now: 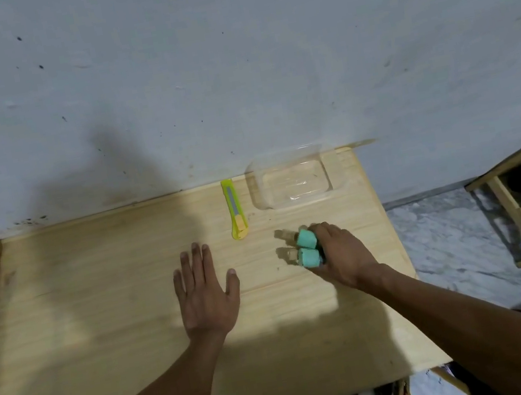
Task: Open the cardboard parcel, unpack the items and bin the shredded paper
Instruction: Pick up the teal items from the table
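Note:
My right hand (342, 252) is closed on two small bottles (306, 249) with teal bodies and clear caps, held side by side low over the wooden table (98, 313), right of centre. My left hand (204, 290) lies flat and open on the table, fingers spread, holding nothing. A yellow-green utility knife (235, 208) lies beyond it near the wall. A clear plastic tray (290, 179), with nothing in it, sits at the table's far right corner. No cardboard parcel or shredded paper is in view.
The table stands against a pale wall (228, 63). A wooden frame (519, 211) stands on the marble floor to the right. Something brown shows under the table's near right edge (405, 394).

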The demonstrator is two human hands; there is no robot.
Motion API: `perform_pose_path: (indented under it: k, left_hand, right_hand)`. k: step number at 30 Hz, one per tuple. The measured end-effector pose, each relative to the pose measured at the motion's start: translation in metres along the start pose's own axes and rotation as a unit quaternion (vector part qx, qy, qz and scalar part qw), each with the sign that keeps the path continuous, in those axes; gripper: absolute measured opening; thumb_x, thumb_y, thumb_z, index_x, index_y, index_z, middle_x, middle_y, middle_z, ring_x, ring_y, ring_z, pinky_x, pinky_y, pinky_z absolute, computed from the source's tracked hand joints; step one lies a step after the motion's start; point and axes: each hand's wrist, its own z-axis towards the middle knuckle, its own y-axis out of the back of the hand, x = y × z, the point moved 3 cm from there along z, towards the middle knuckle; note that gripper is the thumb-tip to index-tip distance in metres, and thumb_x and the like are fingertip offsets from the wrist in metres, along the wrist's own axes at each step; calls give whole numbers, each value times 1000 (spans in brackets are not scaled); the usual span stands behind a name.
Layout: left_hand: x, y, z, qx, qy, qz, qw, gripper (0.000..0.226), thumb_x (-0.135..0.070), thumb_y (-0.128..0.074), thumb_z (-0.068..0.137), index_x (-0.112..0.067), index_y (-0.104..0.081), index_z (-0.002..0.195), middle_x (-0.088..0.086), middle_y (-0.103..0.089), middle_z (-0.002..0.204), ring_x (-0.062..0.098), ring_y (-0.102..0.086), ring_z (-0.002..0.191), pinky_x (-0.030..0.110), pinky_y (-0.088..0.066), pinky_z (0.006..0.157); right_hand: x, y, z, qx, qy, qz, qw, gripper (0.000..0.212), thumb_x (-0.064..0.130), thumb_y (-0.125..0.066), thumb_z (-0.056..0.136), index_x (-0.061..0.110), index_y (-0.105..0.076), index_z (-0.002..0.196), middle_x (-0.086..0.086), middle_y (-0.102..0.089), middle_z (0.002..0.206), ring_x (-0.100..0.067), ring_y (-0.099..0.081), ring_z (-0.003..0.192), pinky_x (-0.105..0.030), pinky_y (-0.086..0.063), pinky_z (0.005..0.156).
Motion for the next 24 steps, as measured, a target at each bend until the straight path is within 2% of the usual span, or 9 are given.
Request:
perform_pose_path:
  k: [3, 6, 8, 11, 14, 17, 20, 24]
  left_hand:
    - [2, 1, 1, -4, 3, -10, 1000, 72, -53, -29, 93, -15, -19, 153, 1, -11, 163, 21, -3, 151, 47, -9, 122]
    - [3, 0, 0, -5, 3, -15, 1000, 72, -53, -30, 93, -16, -19, 153, 1, -10, 163, 21, -1, 151, 46, -9, 122]
    - [2, 0, 0, -5, 2, -21, 1000, 72, -53, -29, 93, -17, -18, 154, 0, -9, 163, 20, 1, 151, 46, -8, 122]
    - [2, 1, 0, -8, -1, -27, 1000, 72, -53, -29, 93, -17, -17, 154, -1, -6, 163, 19, 3, 151, 45, -8, 122]
    - [3, 0, 0, -7, -4, -27, 1000, 72, -53, -29, 93, -16, -18, 154, -1, -5, 163, 19, 4, 151, 45, -8, 122]
    - [3, -1, 0, -7, 2, -32, 999, 73, -53, -31, 92, -17, -19, 154, -1, -6, 163, 18, 2, 151, 46, -9, 122]
    - [2, 1, -1, -7, 7, -36, 999, 73, -53, -33, 91, -17, -20, 153, -1, -8, 163, 17, 1, 151, 45, -10, 122]
    - [1, 2, -1, -7, 10, -32, 999, 73, -52, -35, 91, -18, -19, 154, -2, -8, 163, 17, 1, 151, 44, -9, 122]
  right_hand:
    - [18, 5, 0, 19, 13, 90, 996, 51, 47, -68, 81, 27, -46, 122, 5, -64, 110, -16, -62, 87, -35, -53, 73]
    - [30, 33, 17, -25, 19, 178, 983, 51, 51, -68, 79, 30, -45, 120, 13, -63, 105, -11, -62, 87, -31, -52, 72]
    - [28, 54, 43, -59, 21, 185, 981, 53, 42, -71, 80, 29, -44, 123, 13, -61, 105, -12, -62, 88, -29, -48, 71]
    - [14, 80, 82, -58, 8, 150, 987, 55, 40, -74, 80, 26, -43, 123, 9, -61, 106, -17, -60, 90, -33, -48, 74]
    - [-1, 88, 109, 37, -9, 85, 996, 64, 41, -77, 78, 22, -42, 128, 1, -60, 116, -21, -58, 96, -36, -48, 81]
    - [-11, 83, 126, 107, -5, 14, 994, 66, 44, -75, 79, 23, -40, 131, -3, -58, 118, -21, -55, 94, -34, -46, 81]
    - [-11, 73, 135, 117, 27, -41, 992, 63, 47, -71, 81, 24, -41, 131, -5, -57, 118, -21, -54, 96, -36, -46, 84]
    - [-11, 64, 140, 89, 59, -77, 991, 65, 45, -71, 80, 24, -42, 134, -4, -53, 127, -26, -49, 112, -43, -43, 94]
